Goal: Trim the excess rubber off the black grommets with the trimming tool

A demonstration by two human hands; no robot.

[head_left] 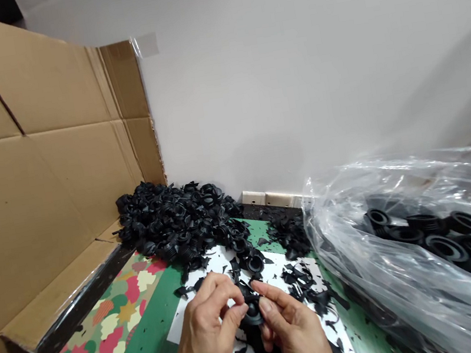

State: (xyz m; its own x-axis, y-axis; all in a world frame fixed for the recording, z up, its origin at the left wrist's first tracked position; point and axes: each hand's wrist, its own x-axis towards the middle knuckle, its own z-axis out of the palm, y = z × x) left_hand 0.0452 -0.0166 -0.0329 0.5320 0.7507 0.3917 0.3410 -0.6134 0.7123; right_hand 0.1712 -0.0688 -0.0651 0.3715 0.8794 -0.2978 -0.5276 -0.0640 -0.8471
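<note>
Low in the middle of the head view, a round black rubber part (253, 313) with a raised rim is held between my two hands. My left hand (207, 324) pinches with thumb and index finger at its left edge. On the other side, my right hand (291, 326) grips the part between thumb and bent fingers. Any small scrap inside the left pinch is too small to make out. Beneath the hands lies a white sheet (179, 327) strewn with torn black rubber scraps (298, 277).
A large heap of ribbed black rubber pieces (179, 215) rises at the back left against a cardboard wall (53, 187). On the right, a clear plastic bag (335, 214) holds several round black rubber parts (446, 247). Patterned paper (109, 339) covers the green tabletop (152, 327) at left.
</note>
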